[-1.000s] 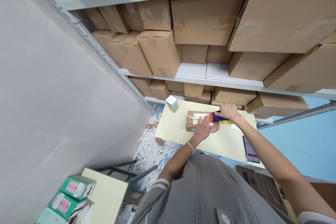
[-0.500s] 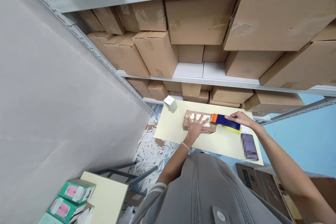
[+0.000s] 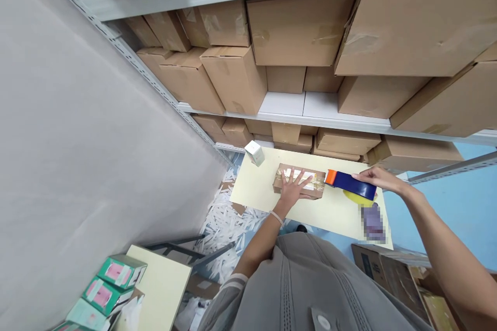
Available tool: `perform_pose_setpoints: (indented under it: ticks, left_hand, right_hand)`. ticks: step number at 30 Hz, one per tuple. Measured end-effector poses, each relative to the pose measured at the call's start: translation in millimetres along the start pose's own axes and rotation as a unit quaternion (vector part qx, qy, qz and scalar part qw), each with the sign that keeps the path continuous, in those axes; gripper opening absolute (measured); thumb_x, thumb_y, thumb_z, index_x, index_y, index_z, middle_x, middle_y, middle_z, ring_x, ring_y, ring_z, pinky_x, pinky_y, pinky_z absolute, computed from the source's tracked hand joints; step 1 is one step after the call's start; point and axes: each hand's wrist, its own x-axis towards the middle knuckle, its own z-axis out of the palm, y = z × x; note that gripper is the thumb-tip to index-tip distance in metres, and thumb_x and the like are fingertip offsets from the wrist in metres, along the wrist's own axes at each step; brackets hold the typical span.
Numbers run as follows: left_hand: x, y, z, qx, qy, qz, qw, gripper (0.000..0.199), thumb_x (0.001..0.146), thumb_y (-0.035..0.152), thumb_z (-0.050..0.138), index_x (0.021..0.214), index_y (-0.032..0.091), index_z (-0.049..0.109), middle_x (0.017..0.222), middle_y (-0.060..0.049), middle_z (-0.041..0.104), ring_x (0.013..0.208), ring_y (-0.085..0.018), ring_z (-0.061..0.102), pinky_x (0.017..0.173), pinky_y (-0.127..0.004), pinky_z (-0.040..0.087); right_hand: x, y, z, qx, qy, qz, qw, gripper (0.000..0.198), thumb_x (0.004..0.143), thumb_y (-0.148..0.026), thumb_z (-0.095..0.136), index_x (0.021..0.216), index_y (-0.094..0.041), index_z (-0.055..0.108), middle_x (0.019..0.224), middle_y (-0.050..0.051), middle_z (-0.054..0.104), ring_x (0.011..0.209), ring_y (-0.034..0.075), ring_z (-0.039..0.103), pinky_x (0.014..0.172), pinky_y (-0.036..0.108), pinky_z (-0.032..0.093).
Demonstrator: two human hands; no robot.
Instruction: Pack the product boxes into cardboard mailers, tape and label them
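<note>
A small cardboard box with a white label and shiny tape across its top lies on the pale yellow table. My left hand rests flat on it, fingers spread. My right hand grips a blue tape dispenser by its far end. Its orange head is at the box's right end. Part of a yellow round thing, perhaps the tape roll, shows beneath the blue body. Near the table's right end lies a blurred phone.
A small pale carton stands at the table's back left corner. Shelves packed with cardboard boxes rise behind the table. Paper shreds cover the floor at left. Green and pink boxes sit on another table at lower left.
My right hand has drawn the tape dispenser rightward, from over the box's top to its right end. My left hand stays pressed on the box. The view has shifted slightly.
</note>
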Motion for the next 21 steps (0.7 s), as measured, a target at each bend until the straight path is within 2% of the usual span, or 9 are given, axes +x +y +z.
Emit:
perform_pose_setpoints:
  ticks: [3, 5, 7, 10, 13, 16, 19, 21]
  left_hand:
    - [2, -1, 2, -0.008, 0.000, 0.001, 1.000, 0.079, 0.070, 0.050, 0.080, 0.142, 0.048, 0.046, 0.159, 0.001, 0.034, 0.150, -0.042, 0.007, 0.114, -0.069, -0.013]
    - [4, -3, 2, -0.010, -0.003, 0.002, 1.000, 0.081, 0.070, 0.051, 0.081, 0.143, 0.048, 0.044, 0.159, 0.000, 0.033, 0.150, -0.043, 0.008, 0.113, -0.070, -0.015]
    - [5, -3, 1, -0.009, -0.007, 0.003, 1.000, 0.084, 0.069, 0.052, 0.080, 0.144, 0.047, 0.042, 0.160, 0.000, 0.032, 0.149, -0.043, 0.009, 0.113, -0.070, -0.016]
    - [5, 3, 0, 0.004, -0.016, -0.009, 1.000, 0.085, 0.070, 0.057, 0.077, 0.146, 0.046, 0.040, 0.161, -0.001, 0.029, 0.150, -0.043, 0.007, 0.114, -0.068, -0.015]
    - [7, 23, 3, 0.013, -0.016, -0.006, 1.000, 0.096, 0.073, 0.064, 0.071, 0.153, 0.033, 0.030, 0.162, -0.011, 0.024, 0.150, -0.043, 0.007, 0.113, -0.068, -0.014]
    - [16, 55, 6, 0.007, -0.011, 0.075, 0.997, 0.101, 0.079, 0.066, 0.063, 0.157, 0.022, 0.016, 0.162, -0.017, 0.021, 0.151, -0.038, 0.008, 0.115, -0.066, -0.013]
    - [32, 82, 4, -0.007, -0.035, 0.170, 0.985, 0.085, 0.088, 0.056, 0.057, 0.157, 0.026, 0.016, 0.159, -0.012, 0.033, 0.151, -0.032, 0.017, 0.118, -0.061, -0.012]
    - [41, 91, -1, -0.013, -0.060, 0.201, 0.978, 0.073, 0.093, 0.045, 0.056, 0.155, 0.030, 0.020, 0.154, -0.008, 0.042, 0.147, -0.029, 0.028, 0.119, -0.058, -0.012]
  right_hand:
    - [5, 7, 7, -0.046, 0.007, 0.025, 0.999, 0.062, 0.064, -0.080, 0.064, 0.053, -0.019, 0.061, 0.049, 0.000, 0.056, 0.049, 0.015, 0.051, 0.048, 0.026, 0.038]
    - [8, 13, 16, -0.017, 0.024, 0.056, 0.998, 0.062, 0.065, -0.080, 0.063, 0.056, -0.018, 0.063, 0.052, 0.003, 0.061, 0.051, 0.017, 0.055, 0.049, 0.027, 0.041]
    - [9, 21, 29, 0.064, 0.013, 0.101, 0.993, 0.062, 0.068, -0.078, 0.062, 0.061, -0.017, 0.066, 0.058, 0.007, 0.066, 0.055, 0.020, 0.060, 0.050, 0.029, 0.045]
    - [6, 30, 50, 0.213, 0.013, 0.175, 0.961, 0.055, 0.074, -0.071, 0.061, 0.070, -0.016, 0.069, 0.071, 0.012, 0.073, 0.062, 0.024, 0.067, 0.056, 0.032, 0.052]
    - [5, 36, 68, 0.325, 0.051, 0.199, 0.923, 0.043, 0.080, -0.060, 0.062, 0.080, -0.018, 0.069, 0.081, 0.012, 0.076, 0.068, 0.024, 0.070, 0.063, 0.032, 0.056]
    - [7, 38, 78, 0.381, 0.079, 0.182, 0.903, 0.035, 0.083, -0.052, 0.063, 0.085, -0.018, 0.067, 0.081, 0.009, 0.076, 0.071, 0.022, 0.071, 0.069, 0.031, 0.057]
    - [11, 37, 80, 0.399, 0.087, 0.178, 0.895, 0.030, 0.085, -0.046, 0.064, 0.092, -0.017, 0.067, 0.081, 0.007, 0.076, 0.073, 0.021, 0.071, 0.073, 0.030, 0.057]
    - [12, 35, 79, 0.400, 0.078, 0.178, 0.896, 0.027, 0.087, -0.043, 0.062, 0.096, -0.018, 0.067, 0.082, 0.006, 0.076, 0.075, 0.020, 0.071, 0.075, 0.030, 0.057]
